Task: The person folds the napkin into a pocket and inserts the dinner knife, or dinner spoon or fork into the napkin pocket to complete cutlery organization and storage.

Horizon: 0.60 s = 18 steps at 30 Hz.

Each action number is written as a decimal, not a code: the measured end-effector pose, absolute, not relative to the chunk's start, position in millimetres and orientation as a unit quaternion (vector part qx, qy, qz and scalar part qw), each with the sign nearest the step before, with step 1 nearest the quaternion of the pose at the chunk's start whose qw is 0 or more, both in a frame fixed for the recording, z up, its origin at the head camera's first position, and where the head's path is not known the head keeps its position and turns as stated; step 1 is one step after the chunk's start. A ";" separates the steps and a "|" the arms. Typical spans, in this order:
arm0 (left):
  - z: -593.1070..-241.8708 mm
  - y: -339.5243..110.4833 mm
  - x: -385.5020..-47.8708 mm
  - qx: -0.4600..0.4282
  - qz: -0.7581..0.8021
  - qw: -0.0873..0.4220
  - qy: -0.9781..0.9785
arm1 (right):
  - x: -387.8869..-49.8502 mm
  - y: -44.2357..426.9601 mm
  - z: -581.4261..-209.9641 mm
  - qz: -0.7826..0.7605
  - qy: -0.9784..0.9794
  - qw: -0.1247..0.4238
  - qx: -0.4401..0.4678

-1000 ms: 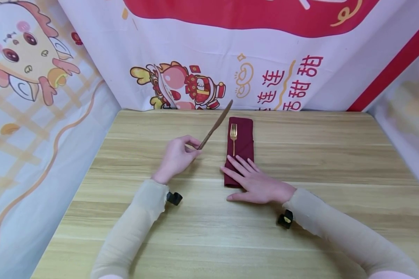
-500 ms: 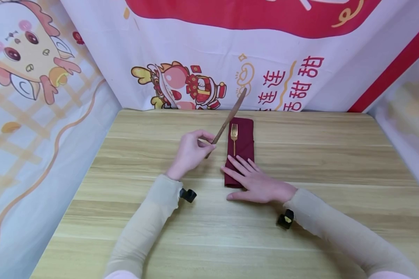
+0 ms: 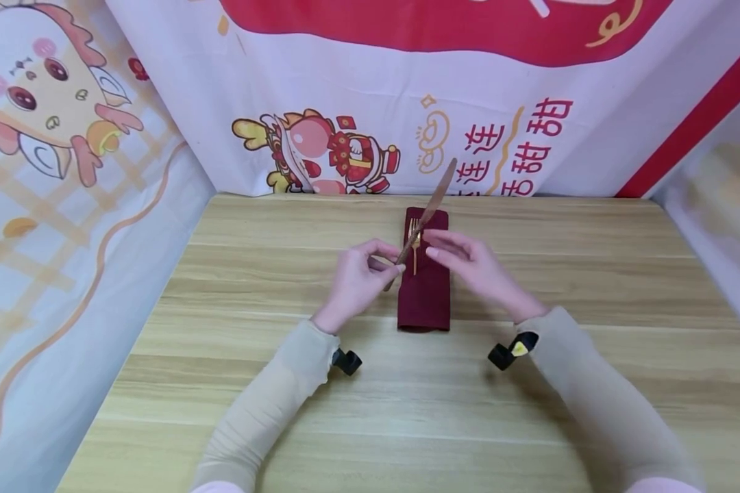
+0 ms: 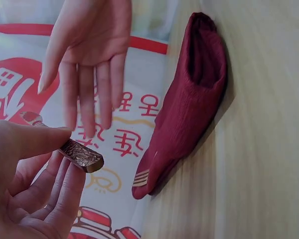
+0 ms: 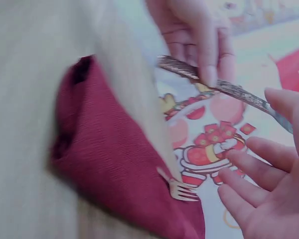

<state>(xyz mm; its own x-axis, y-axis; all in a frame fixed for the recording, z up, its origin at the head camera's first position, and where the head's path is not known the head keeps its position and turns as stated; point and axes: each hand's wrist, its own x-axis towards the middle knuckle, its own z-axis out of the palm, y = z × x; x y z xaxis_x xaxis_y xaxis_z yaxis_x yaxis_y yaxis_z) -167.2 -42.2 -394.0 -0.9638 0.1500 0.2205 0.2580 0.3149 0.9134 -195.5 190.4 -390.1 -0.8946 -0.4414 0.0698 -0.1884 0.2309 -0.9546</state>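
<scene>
In the head view, my left hand (image 3: 358,277) pinches the handle of a brown metal table knife (image 3: 436,200) between thumb and fingers. The knife is raised over a folded dark red napkin (image 3: 424,308), its blade slanting up and to the right. A gold fork (image 3: 415,261) lies on the napkin, tines toward the back; whether its handle end is tucked into a fold I cannot tell. My right hand (image 3: 484,270) is lifted beside the knife. In the left wrist view, the fingers of that right hand (image 4: 94,59) are stretched and hold nothing.
A wood-grain table (image 3: 370,424) lies under both arms. Behind it hangs a white and red printed cloth (image 3: 358,75), and another patterned cloth (image 3: 62,226) covers the left side. Small black devices (image 3: 347,361) sit at both wrists.
The left hand has carried the knife rightward until it crosses above the napkin and fork. The right hand, earlier spread flat on the napkin's near part, has lifted and moved up toward the knife.
</scene>
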 end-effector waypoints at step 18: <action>-396.2 -21.3 -161.2 -0.161 -0.549 0.026 -0.820 | -205.0 186.9 -389.3 -0.813 0.570 0.070 -0.095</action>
<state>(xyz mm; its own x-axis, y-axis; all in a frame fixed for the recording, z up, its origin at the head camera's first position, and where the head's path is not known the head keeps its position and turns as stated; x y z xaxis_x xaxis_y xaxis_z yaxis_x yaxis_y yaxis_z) -161.2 -21.3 -396.2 -0.9468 0.2356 0.2194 0.2926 0.3457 0.8915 -205.0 186.9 -389.3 -0.9722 -0.2223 0.0736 0.0068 -0.3411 -0.9400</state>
